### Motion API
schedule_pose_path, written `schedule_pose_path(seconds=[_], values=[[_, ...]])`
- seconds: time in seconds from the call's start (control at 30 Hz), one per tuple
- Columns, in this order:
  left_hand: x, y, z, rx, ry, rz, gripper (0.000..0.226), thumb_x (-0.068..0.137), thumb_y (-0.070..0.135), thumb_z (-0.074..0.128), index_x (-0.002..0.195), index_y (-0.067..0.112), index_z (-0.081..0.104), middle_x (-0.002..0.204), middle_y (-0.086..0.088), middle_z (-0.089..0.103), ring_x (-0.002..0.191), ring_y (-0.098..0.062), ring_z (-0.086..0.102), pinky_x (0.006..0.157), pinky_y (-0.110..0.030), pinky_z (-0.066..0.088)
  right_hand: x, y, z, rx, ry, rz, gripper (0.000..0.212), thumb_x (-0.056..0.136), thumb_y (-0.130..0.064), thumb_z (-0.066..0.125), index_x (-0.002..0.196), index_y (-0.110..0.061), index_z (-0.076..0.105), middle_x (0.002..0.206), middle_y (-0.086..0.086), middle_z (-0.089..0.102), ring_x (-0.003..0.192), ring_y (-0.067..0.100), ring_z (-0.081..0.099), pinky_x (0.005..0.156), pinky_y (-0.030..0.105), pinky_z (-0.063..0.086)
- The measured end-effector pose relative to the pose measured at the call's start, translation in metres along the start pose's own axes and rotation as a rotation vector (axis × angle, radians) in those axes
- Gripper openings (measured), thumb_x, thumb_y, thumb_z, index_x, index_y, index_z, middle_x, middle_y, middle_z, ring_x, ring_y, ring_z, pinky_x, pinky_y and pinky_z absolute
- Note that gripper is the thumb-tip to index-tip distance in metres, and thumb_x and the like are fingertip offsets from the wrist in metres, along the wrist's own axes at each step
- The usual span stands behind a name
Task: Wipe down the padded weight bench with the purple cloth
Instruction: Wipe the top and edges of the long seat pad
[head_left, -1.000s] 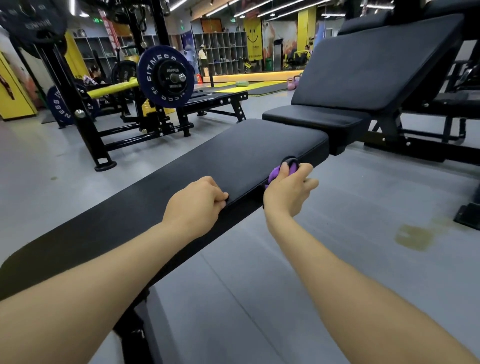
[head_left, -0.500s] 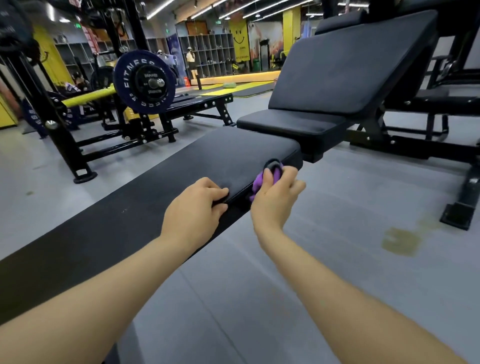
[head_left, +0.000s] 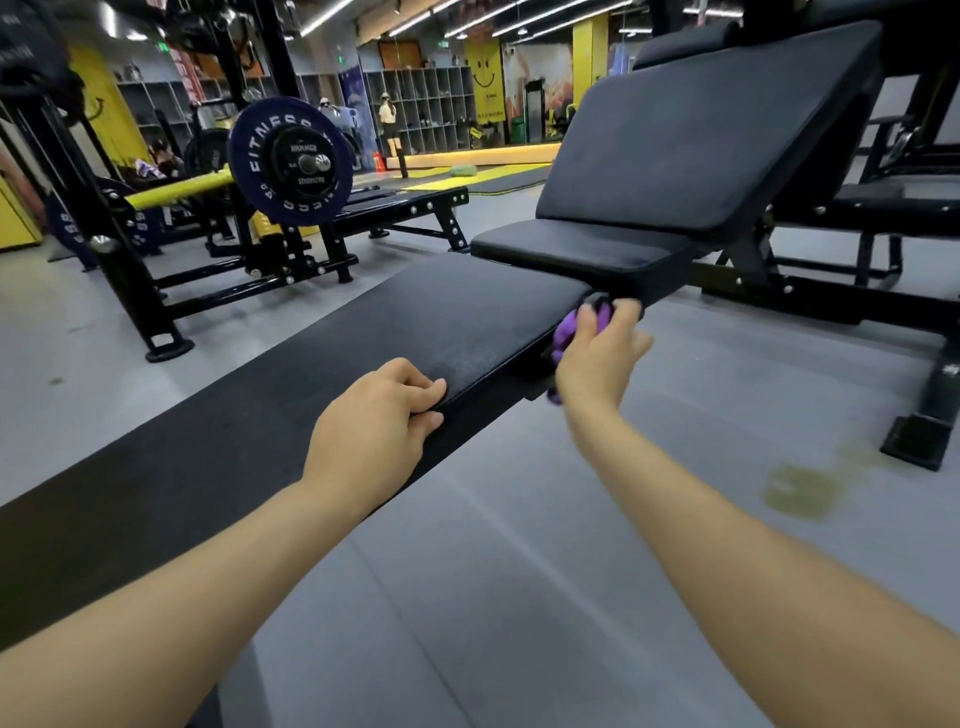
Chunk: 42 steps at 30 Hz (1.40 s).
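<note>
The long black padded weight bench (head_left: 415, 322) runs from the lower left toward the centre. My left hand (head_left: 374, 426) grips its near side edge, fingers curled over the pad's rim. My right hand (head_left: 597, 364) holds the bunched purple cloth (head_left: 566, 327) against the bench's side near its far right corner. Most of the cloth is hidden behind my fingers and palm.
A second black bench with a raised backrest (head_left: 701, 130) and seat (head_left: 582, 249) stands just beyond the far end. A barbell rack with a blue plate (head_left: 291, 161) is at the left. People (head_left: 166, 156) are in the background. A yellowish stain (head_left: 800, 488) marks the grey floor at right.
My right hand with the cloth has slid along the bench's side toward the far corner. The left hand keeps its grip on the edge. The camera view has shifted slightly.
</note>
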<state>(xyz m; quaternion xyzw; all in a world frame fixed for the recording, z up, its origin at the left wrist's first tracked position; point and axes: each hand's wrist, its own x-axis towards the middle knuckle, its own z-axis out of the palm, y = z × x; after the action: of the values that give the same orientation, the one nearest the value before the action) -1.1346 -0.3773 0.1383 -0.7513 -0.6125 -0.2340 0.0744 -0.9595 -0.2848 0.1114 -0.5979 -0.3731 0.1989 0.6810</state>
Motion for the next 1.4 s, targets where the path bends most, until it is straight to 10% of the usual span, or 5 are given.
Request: schedule_pose_path(seconds=[0.17, 0.3, 0.4, 0.53, 1.4], values=[[0.0, 0.0, 0.001, 0.008, -0.003, 0.005, 0.029, 0.094, 0.029, 0.053, 0.122, 0.033, 0.061, 0.114, 0.018, 0.055, 0.104, -0.01, 0.053, 0.074, -0.024, 0.041, 0.041, -0.014, -0.008, -0.099, -0.006, 0.13, 0.027, 0.101, -0.03, 0.034, 0.115, -0.011, 0.046, 0.122, 0.011, 0.038, 0.084, 0.028, 0.054, 0.07, 0.034, 0.047], [-0.001, 0.001, 0.001, 0.013, -0.002, -0.011, 0.03, 0.094, 0.029, 0.053, 0.122, 0.032, 0.061, 0.114, 0.018, 0.055, 0.103, -0.011, 0.054, 0.073, -0.025, 0.041, -0.01, -0.001, -0.02, -0.195, -0.117, -0.008, 0.022, 0.102, -0.028, 0.033, 0.11, -0.011, 0.044, 0.108, 0.005, 0.036, 0.059, 0.006, 0.048, 0.043, 0.022, 0.048], [-0.001, 0.002, 0.0, 0.029, -0.018, -0.001, 0.03, 0.094, 0.029, 0.053, 0.123, 0.033, 0.06, 0.115, 0.019, 0.054, 0.102, -0.01, 0.054, 0.072, -0.023, 0.038, 0.013, -0.011, -0.023, -0.102, -0.072, 0.014, 0.023, 0.102, -0.023, 0.035, 0.113, -0.007, 0.048, 0.108, 0.006, 0.036, 0.058, 0.005, 0.042, 0.052, 0.008, 0.034], [0.001, 0.0, 0.001, 0.029, -0.015, 0.001, 0.03, 0.094, 0.029, 0.053, 0.122, 0.033, 0.061, 0.114, 0.018, 0.055, 0.102, -0.01, 0.054, 0.071, -0.022, 0.036, 0.042, -0.018, -0.013, -0.163, -0.051, 0.041, 0.03, 0.102, -0.026, 0.033, 0.119, -0.008, 0.051, 0.123, 0.013, 0.042, 0.092, 0.029, 0.052, 0.073, 0.026, 0.033], [-0.055, -0.03, -0.024, 0.046, -0.059, -0.046, 0.04, 0.096, 0.018, 0.047, 0.135, 0.03, 0.048, 0.129, 0.014, 0.047, 0.119, -0.012, 0.045, 0.085, -0.035, 0.049, -0.094, -0.011, 0.0, 0.007, -0.232, -0.044, 0.017, 0.095, -0.015, 0.042, 0.11, -0.016, 0.036, 0.113, 0.004, 0.028, 0.101, 0.034, 0.051, 0.083, 0.042, 0.047]])
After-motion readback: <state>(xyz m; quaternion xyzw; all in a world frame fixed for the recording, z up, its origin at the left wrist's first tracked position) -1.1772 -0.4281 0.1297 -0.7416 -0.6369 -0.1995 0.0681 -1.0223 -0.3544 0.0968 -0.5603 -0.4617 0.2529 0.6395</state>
